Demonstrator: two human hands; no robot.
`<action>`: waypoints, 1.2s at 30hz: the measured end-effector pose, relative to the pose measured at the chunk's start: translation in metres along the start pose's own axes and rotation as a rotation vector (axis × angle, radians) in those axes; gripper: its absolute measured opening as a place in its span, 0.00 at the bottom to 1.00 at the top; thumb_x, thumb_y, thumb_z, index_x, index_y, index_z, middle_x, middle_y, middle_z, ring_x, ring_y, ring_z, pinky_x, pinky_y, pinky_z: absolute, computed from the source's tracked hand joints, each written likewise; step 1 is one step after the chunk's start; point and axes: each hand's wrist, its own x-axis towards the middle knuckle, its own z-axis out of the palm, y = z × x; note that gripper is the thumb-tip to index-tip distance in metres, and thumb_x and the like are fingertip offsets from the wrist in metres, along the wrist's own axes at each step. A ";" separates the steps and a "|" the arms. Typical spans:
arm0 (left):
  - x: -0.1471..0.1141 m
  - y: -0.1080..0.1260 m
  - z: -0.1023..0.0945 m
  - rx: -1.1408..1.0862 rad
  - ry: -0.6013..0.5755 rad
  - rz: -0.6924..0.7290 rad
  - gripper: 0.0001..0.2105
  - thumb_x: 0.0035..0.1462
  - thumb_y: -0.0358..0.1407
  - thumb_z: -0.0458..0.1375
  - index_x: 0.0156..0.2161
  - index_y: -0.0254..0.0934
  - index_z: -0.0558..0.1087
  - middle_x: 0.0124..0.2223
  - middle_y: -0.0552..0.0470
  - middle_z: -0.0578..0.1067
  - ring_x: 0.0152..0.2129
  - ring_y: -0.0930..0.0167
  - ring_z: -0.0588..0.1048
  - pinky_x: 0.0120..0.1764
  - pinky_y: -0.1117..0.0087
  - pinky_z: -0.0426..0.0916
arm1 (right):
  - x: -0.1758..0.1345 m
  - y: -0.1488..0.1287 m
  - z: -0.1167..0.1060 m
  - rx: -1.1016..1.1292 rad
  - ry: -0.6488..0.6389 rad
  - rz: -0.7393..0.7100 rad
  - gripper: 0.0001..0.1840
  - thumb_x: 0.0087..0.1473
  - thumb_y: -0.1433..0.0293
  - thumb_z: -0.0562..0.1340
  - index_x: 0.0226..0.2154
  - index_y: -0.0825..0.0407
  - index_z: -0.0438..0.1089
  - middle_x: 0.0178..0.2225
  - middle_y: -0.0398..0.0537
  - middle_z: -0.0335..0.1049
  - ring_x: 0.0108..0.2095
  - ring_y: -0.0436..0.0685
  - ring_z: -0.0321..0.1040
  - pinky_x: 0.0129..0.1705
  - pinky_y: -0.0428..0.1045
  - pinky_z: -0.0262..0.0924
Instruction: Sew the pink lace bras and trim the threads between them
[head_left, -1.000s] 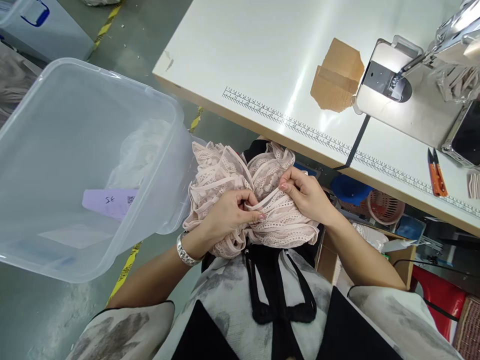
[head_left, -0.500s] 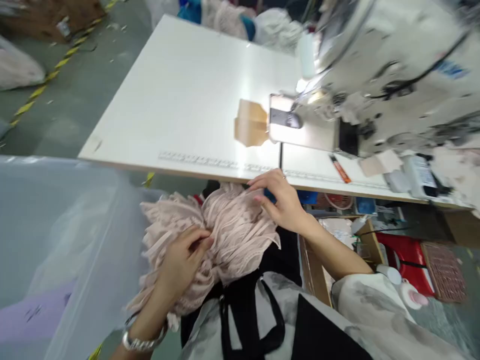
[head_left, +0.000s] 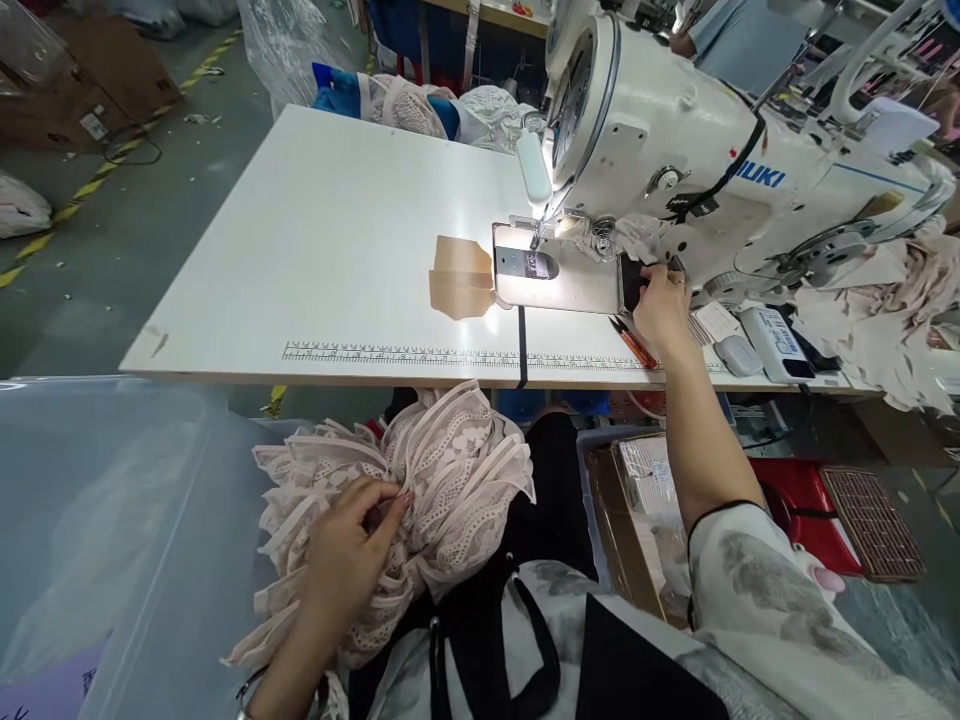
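Observation:
A thick bundle of pale pink lace pieces lies on my lap, gathered in at its middle. My left hand is closed on it, thumb and fingers pinched at the gathered part. My right hand reaches over the table to the sewing machine. Its fingers are curled at the black block at the right end of the metal bed plate. What the fingertips hold or touch there is hidden.
A white table carries a printed ruler, brown tape, an orange-handled tool and a white device. A translucent bin stands at the left. Fabric scraps hang at the right; a cardboard box is below.
My right hand has left the lace bundle and moved up and right to the sewing machine. My left hand still pinches the bundle. The view has shifted, showing more of the machine.

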 end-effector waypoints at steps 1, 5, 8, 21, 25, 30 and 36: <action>0.000 0.000 0.000 0.032 0.043 0.038 0.11 0.60 0.42 0.54 0.30 0.39 0.72 0.32 0.51 0.73 0.29 0.69 0.71 0.32 0.70 0.65 | 0.000 -0.005 0.000 0.025 0.015 0.005 0.07 0.61 0.73 0.51 0.39 0.57 0.63 0.37 0.62 0.68 0.47 0.63 0.57 0.46 0.58 0.47; 0.001 -0.001 0.002 0.125 0.170 0.248 0.08 0.59 0.37 0.56 0.30 0.39 0.74 0.37 0.48 0.76 0.38 0.65 0.72 0.43 0.64 0.66 | -0.026 -0.056 -0.003 0.136 0.154 -0.073 0.07 0.61 0.70 0.52 0.38 0.55 0.64 0.39 0.60 0.66 0.45 0.62 0.59 0.45 0.57 0.52; 0.002 -0.001 0.002 0.132 0.125 0.365 0.08 0.60 0.34 0.54 0.32 0.38 0.74 0.34 0.49 0.77 0.37 0.66 0.74 0.43 0.65 0.67 | -0.070 -0.121 -0.003 0.377 0.093 -0.361 0.09 0.62 0.71 0.49 0.39 0.52 0.64 0.38 0.55 0.67 0.43 0.60 0.62 0.46 0.57 0.57; -0.013 0.010 -0.017 0.592 -0.193 0.105 0.17 0.67 0.39 0.44 0.35 0.34 0.73 0.25 0.47 0.75 0.22 0.67 0.74 0.25 0.70 0.57 | -0.148 -0.227 0.001 0.148 -0.925 -1.044 0.10 0.61 0.73 0.50 0.38 0.55 0.67 0.16 0.42 0.60 0.18 0.51 0.51 0.24 0.49 0.41; -0.013 0.016 -0.019 0.731 -0.319 -0.069 0.14 0.65 0.29 0.42 0.42 0.31 0.71 0.24 0.45 0.74 0.21 0.64 0.73 0.24 0.69 0.54 | -0.153 -0.246 0.014 0.053 -0.865 -0.952 0.11 0.61 0.73 0.51 0.44 0.56 0.65 0.26 0.49 0.67 0.20 0.51 0.52 0.24 0.49 0.39; -0.006 0.010 -0.019 0.498 -0.359 -0.117 0.08 0.63 0.31 0.48 0.42 0.34 0.69 0.30 0.46 0.75 0.26 0.64 0.73 0.29 0.67 0.59 | -0.149 -0.267 0.039 0.226 -0.742 -1.121 0.05 0.58 0.72 0.58 0.33 0.56 0.69 0.41 0.57 0.64 0.39 0.60 0.58 0.33 0.51 0.50; 0.007 -0.008 -0.013 0.105 -0.163 -0.068 0.08 0.55 0.29 0.57 0.42 0.36 0.69 0.43 0.47 0.70 0.37 0.66 0.70 0.40 0.65 0.64 | -0.149 -0.251 0.036 0.551 -0.884 -1.130 0.07 0.62 0.72 0.51 0.35 0.54 0.64 0.31 0.50 0.66 0.31 0.54 0.58 0.32 0.49 0.50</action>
